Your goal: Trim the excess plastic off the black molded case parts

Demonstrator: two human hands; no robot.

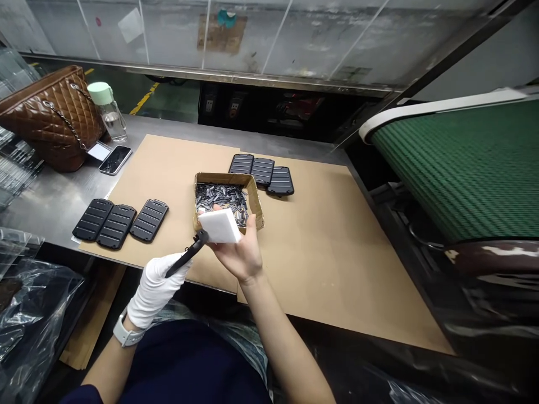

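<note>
My left hand (155, 286), in a white glove, is closed on a black plastic part (187, 257), held tilted on edge. The part's upper end meets the left side of a white block (219, 226). My bare right hand (240, 252) holds that block, palm up, thumb at its right side. Just beyond it sits a cardboard box (257, 210) of small dark pieces (223, 195). Three ribbed black parts (263, 171) lie behind the box to the right. Another three ribbed parts (117, 225) rest at the left of the brown cardboard sheet (320, 247).
A brown quilted bag (63, 115), a bottle with a green lid (110, 115) and a phone (115, 160) stand or lie at the back left. To the right is a green conveyor belt (463, 168). Clear plastic bags (37, 314) hang at the lower left.
</note>
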